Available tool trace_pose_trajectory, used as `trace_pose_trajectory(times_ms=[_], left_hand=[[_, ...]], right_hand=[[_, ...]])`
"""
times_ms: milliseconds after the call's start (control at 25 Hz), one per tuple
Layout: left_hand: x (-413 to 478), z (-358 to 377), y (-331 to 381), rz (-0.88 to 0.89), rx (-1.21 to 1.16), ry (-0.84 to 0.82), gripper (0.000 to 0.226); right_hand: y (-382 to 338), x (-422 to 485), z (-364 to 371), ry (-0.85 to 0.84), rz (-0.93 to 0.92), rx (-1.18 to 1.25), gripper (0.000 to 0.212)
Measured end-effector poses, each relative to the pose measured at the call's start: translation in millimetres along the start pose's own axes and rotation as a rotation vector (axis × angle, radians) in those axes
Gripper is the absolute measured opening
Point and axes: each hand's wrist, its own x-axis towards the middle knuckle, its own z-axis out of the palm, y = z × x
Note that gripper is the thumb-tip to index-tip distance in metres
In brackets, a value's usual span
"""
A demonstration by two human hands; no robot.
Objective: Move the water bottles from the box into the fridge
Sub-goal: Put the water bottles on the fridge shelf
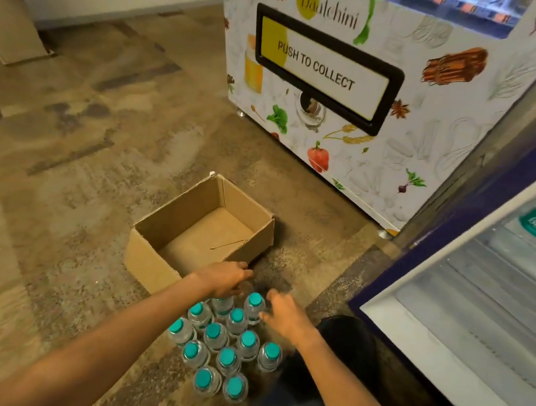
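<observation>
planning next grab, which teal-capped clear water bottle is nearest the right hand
The farthest bottle with a visible cap, just left of the right hand.

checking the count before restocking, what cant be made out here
Head view: the left hand covers the cap of one water bottle; whether it grips it is unclear.
The right hand is motion-blurred, so contact with the nearest bottle is unclear.
The fridge is cut off by the right edge, so bottles inside cannot be counted.
The box hides part of its floor behind its near wall.
</observation>
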Motion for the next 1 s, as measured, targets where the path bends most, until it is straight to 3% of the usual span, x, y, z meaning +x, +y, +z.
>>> trace_pose_trajectory(times_ms=[280, 520, 640, 760, 1000], left_hand=[[-4, 43, -17, -0.092, 0.028, -0.064, 0.052], [-8, 35, -20, -0.058, -0.012, 0.026, 0.038], [-8, 12, -21, -0.02, 0.002, 0.071, 0.028], [-10, -31, -16, 0.002, -0.064, 0.146, 0.036], [-32, -152, 39, 0.116, -0.114, 0.387, 0.034]], right_hand=[[-11, 25, 25, 0.047, -0.061, -0.164, 0.041], [-12, 31, 23, 0.115, -0.105, -0.22, 0.031], [-6, 27, -3, 0.141, -0.104, -0.138, 0.033], [2, 14, -43, 0.2, -0.124, -0.077, 0.038], [18, -50, -150, 0.417, -0.187, 0.033, 0.023]])
